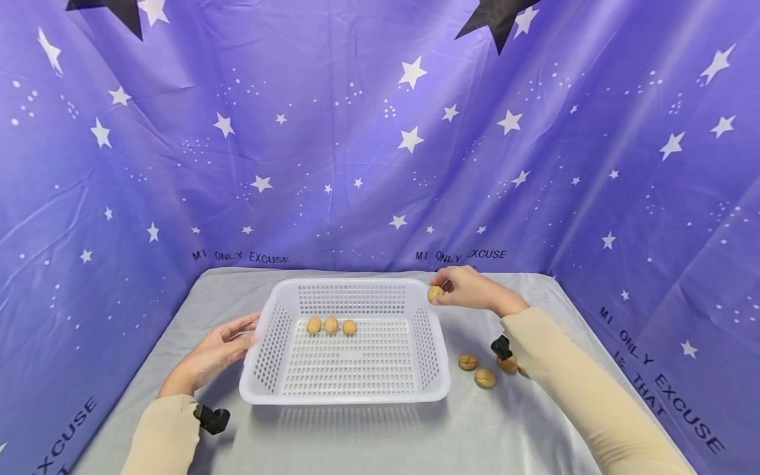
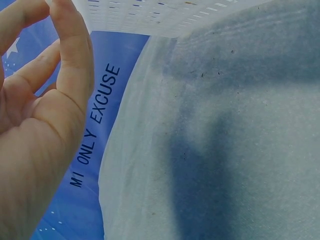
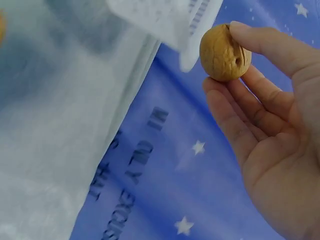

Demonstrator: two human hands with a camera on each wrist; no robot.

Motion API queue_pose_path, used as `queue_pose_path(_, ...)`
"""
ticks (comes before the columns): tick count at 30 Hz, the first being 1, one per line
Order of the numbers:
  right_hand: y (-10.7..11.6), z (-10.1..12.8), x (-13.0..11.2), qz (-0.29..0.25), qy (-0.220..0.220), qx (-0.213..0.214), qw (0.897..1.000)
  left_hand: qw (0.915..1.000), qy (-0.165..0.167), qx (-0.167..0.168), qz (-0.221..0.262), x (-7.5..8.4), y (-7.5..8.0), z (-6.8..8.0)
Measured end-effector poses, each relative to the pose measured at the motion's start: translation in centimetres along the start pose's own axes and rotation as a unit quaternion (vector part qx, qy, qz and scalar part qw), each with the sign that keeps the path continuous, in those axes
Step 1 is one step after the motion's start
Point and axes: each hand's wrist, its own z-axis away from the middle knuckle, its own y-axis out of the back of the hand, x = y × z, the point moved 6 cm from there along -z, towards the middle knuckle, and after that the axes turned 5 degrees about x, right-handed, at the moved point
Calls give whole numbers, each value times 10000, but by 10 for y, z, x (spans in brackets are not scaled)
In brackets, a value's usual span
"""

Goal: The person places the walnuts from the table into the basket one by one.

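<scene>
A white perforated plastic basket sits on the grey cloth, with three walnuts in a row inside it. My right hand pinches another walnut between thumb and fingertips, just beyond the basket's right rim at the back corner. In the right wrist view that walnut is held up beside a corner of the basket. On the basket's left side, my left hand has its fingers loosely bent, fingertips right at the rim. The left wrist view shows this hand's thumb and fingers close by the basket's wall.
Several more walnuts lie on the grey cloth right of the basket, some partly hidden by the right sleeve. Purple star-printed curtains stand behind and at both sides. A black wrist mount is strapped on each arm.
</scene>
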Motion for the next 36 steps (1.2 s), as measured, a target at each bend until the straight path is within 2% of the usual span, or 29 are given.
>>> queue_pose_path(8,-18,-29,-38,73,396,-352,9986,10000,-45,-51,-1,-2,0,0)
queue_pose_path(14,-40,-51,-53,91,512,-621,9967,9997,-176,-170,53,-1,-1,-3)
queue_pose_path(18,-59,-63,-56,14,428,-792,9959,9997,-184,-151,61,-1,-1,-3)
queue_pose_path(24,-88,-72,-57,-419,266,-1112,9926,9999,-74,-75,-2,-1,0,-1)
queue_pose_path(28,-104,-77,-55,-653,52,-1123,9915,10000,-22,-4,-33,0,1,1)
queue_pose_path(32,-123,-80,-49,-584,-279,-1248,9901,10000,1,9,-15,0,1,1)
queue_pose_path(36,-136,-81,-46,-407,-419,-1304,9897,10000,-30,-21,-22,0,1,1)
